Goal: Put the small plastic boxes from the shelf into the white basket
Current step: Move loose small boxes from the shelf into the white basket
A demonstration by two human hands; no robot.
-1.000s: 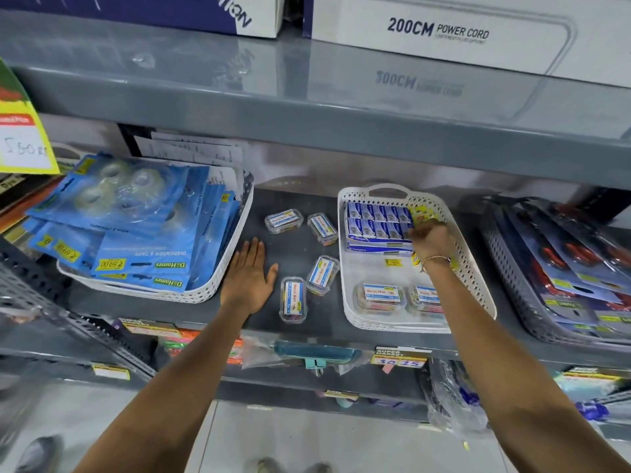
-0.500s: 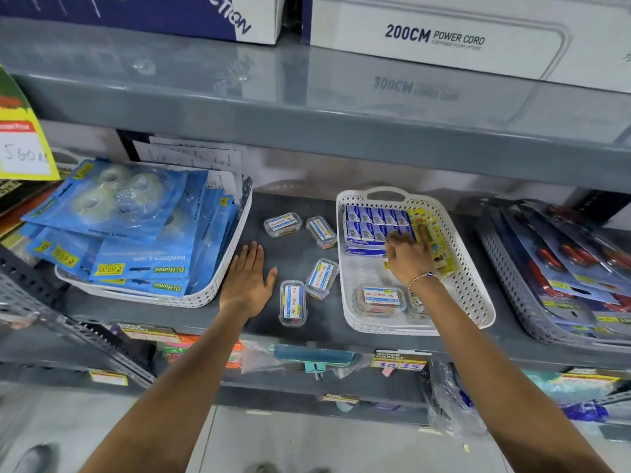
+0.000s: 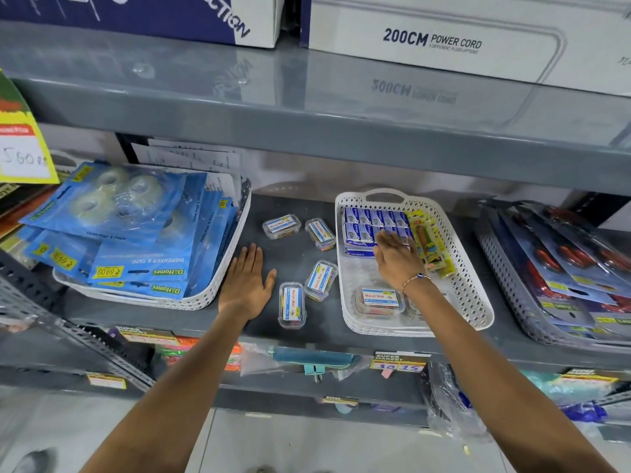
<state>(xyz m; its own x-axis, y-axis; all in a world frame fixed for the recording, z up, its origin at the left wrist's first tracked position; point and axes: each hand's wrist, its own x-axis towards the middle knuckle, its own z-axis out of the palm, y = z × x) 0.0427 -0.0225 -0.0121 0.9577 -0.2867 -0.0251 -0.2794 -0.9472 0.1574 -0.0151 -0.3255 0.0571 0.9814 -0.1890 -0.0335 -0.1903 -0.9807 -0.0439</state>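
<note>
Drawn back from the yellow packs (image 3: 431, 241), right hand (image 3: 396, 257) hovers open, empty, in the white basket (image 3: 474, 285); left hand (image 3: 246, 285) flat on shelf (image 3: 300, 254).

The shelf (image 3: 300, 254) lies bare between the tape basket (image 3: 218, 288) and the white basket (image 3: 478, 288), apart from four small boxes (image 3: 292, 304) and the flat left hand (image 3: 247, 285). Inside the white basket, blue packs (image 3: 372, 221) fill the back, a yellow pack (image 3: 432, 244) lines the right, two boxes (image 3: 379, 300) sit in front, and the right hand (image 3: 396, 259) covers the open middle. The upper shelf (image 3: 341, 131) limits headroom.
</note>
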